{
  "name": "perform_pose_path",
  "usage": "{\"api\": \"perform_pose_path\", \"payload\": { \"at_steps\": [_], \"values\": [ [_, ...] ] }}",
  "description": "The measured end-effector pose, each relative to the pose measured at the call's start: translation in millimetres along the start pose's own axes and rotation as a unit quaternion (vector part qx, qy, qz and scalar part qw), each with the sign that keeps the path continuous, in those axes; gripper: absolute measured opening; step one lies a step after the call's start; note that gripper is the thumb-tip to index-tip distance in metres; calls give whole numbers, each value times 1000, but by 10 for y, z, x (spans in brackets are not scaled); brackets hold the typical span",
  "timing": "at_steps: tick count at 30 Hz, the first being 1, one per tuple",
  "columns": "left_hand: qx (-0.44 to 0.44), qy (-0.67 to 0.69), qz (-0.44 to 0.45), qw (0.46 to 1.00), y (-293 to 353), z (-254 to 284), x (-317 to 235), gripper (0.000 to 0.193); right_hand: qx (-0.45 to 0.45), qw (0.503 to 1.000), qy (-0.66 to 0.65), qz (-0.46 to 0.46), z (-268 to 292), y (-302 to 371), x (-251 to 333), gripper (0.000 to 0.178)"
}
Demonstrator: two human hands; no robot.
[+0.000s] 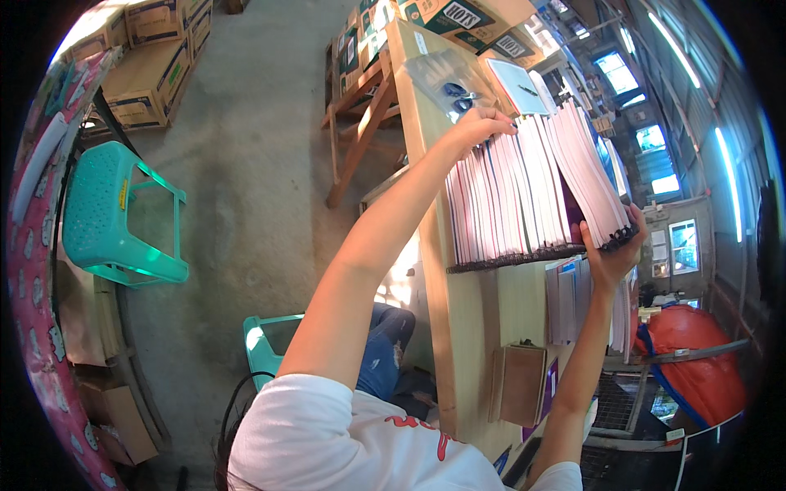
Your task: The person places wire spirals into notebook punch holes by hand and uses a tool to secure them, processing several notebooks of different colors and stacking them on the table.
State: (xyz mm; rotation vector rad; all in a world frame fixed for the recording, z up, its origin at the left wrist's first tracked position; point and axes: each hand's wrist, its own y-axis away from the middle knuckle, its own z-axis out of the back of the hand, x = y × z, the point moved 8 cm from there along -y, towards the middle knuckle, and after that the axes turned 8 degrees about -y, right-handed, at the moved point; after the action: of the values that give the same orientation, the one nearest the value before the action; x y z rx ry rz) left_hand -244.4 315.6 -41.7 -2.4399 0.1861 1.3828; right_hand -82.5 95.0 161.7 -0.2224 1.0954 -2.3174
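Observation:
A long row of spiral-bound notebooks [508, 192] stands on edge on the wooden table, white page edges up and dark bindings toward me. My left hand [483, 127] reaches over the far end of the row, its fingers bent together at the notebooks' edges; what lies between the fingertips is hidden. At the right, a leaning bunch of notebooks [588, 168] is parted from the row by a dark gap. My right hand [610, 255] grips that bunch at its bound near end, thumb on the gap side and fingers around the outer side.
Behind my left hand lie blue-handled scissors [460, 96] on a clear plastic bag [434, 69]. A pen rests on a white pad [517, 86]. More stacked books [566, 303] and a brown block-like bundle [522, 385] sit nearer me. A green stool [102, 204] stands at the left.

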Motion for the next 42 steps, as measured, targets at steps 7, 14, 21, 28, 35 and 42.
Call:
{"api": "perform_pose_path", "payload": {
  "at_steps": [7,14,21,28,35,42],
  "values": [
    [-19,37,-4,999,-54,-42,31,25,0,1000,6,-10,4,84,-160,82],
    [-25,48,0,999,-118,-59,113,24,13,1000,6,11,-33,68,-133,81],
    [-19,51,13,998,-81,-97,65,24,15,999,38,25,-29,66,-73,82],
    [-47,54,21,997,-42,-128,-51,35,8,1000,-7,15,-16,71,-96,78],
    [-63,-36,33,997,-35,-133,-113,45,-16,1000,4,-9,67,-15,-124,78],
    [-210,-167,-135,954,117,47,-540,60,-42,999,-30,-17,107,-49,-232,72]
  ]
}}
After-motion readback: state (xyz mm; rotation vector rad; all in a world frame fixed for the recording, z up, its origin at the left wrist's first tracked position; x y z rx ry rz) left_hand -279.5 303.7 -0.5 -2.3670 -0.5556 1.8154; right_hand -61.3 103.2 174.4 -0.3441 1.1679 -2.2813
